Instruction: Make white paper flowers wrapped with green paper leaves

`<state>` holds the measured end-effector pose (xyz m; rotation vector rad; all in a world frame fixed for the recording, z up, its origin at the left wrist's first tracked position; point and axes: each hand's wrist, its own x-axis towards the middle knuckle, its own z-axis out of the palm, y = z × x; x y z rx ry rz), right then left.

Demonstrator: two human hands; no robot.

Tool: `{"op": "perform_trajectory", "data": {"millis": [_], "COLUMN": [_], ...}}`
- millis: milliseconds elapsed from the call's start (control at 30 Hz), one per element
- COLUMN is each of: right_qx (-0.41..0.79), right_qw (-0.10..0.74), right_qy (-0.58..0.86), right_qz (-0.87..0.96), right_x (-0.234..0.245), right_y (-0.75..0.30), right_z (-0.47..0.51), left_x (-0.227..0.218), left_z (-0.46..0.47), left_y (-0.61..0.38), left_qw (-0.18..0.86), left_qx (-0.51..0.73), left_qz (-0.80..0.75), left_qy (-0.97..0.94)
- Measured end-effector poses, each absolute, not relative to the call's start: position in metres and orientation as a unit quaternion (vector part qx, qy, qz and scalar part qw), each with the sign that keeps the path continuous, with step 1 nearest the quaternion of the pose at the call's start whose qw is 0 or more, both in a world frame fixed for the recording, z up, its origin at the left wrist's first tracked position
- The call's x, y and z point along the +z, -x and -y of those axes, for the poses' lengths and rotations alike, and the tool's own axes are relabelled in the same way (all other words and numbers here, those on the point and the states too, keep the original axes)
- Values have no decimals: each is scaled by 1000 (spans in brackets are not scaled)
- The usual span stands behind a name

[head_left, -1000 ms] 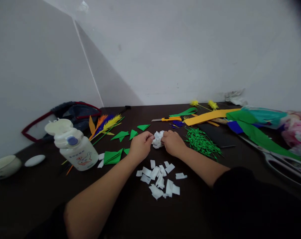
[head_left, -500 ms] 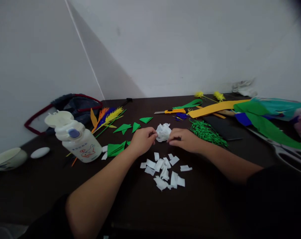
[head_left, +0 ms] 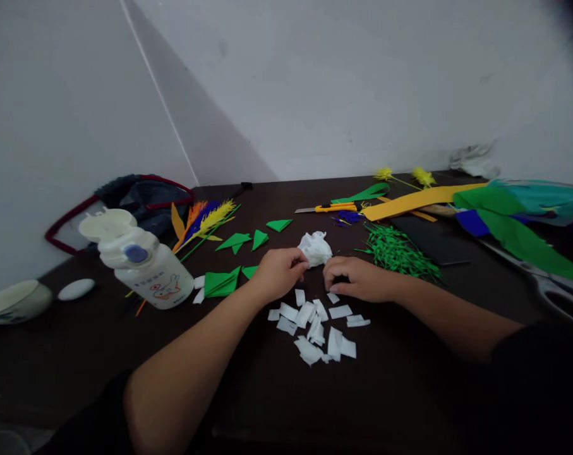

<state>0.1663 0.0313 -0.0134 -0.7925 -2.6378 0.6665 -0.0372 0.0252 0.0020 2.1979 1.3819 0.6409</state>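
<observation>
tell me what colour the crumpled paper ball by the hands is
White, clearest in the head view: crumpled paper ball.

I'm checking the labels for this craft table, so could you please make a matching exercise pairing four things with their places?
Things:
1. crumpled white paper ball
2. pile of white paper pieces
3. white glue bottle
4. shredded green paper

Places:
A. far left of the hands
B. right of the hands
C. at the left hand's fingertips
D. just below the right hand

Pairs: 1-C, 2-D, 3-A, 4-B
</observation>
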Motion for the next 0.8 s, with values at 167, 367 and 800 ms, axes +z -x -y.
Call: {"op": "perform_trajectory", "data": {"millis": [167, 367, 800], "right_qx": [223, 231, 285], "right_qw": [137, 194, 478], "right_qy": [248, 356, 400], "right_qz": [933, 885, 729], "right_x": [-12, -16, -5], "right_y": [-166, -162, -141], "right_z": [-31, -28, -7], "left_x": [2, -1, 2], "left_z": [-25, -23, -15], "left_y": [37, 34, 19], "left_qw": [230, 305, 607], "left_qx": [228, 241, 399], "left_qz": [-499, -461, -356], "left_qy": [-804, -798, -588]}}
